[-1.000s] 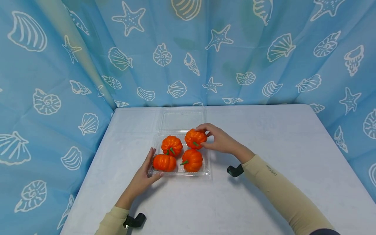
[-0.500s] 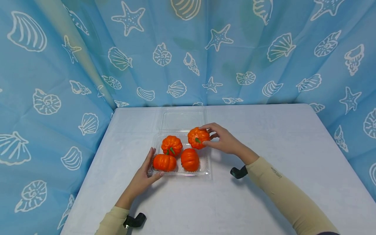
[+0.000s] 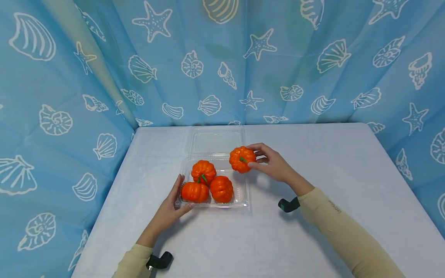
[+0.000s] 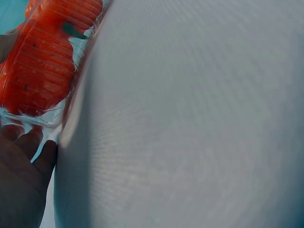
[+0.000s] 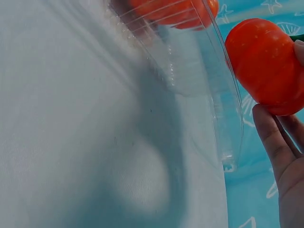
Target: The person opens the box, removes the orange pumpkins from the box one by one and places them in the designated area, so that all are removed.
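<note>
My right hand (image 3: 271,162) holds an orange toy pumpkin (image 3: 242,159) with a green stem, thumb on the near side and fingers behind. That pumpkin is raised over the back right corner of a clear plastic clamshell container (image 3: 240,199). Inside lie three more pumpkins: one at the back left (image 3: 203,172), one at the front left (image 3: 195,192), one at the front middle (image 3: 221,189). My left hand (image 3: 167,212) rests against the container's left side, its fingers stretched along the wall and its thumb at the front edge. In the left wrist view the fingers (image 4: 45,156) touch the plastic wall.
The container's clear lid (image 3: 215,141) lies folded back behind it, near the far table edge. A white cloth (image 3: 278,243) covers the table. Behind and to the left hangs a blue curtain (image 3: 215,50) printed with seashells. Black wrist cameras (image 3: 289,205) sit at both wrists.
The right hand has lifted its pumpkin and carried it right and slightly back. The front-right pumpkin has rolled left, its stem turning out of sight. The left hand has stayed still.
</note>
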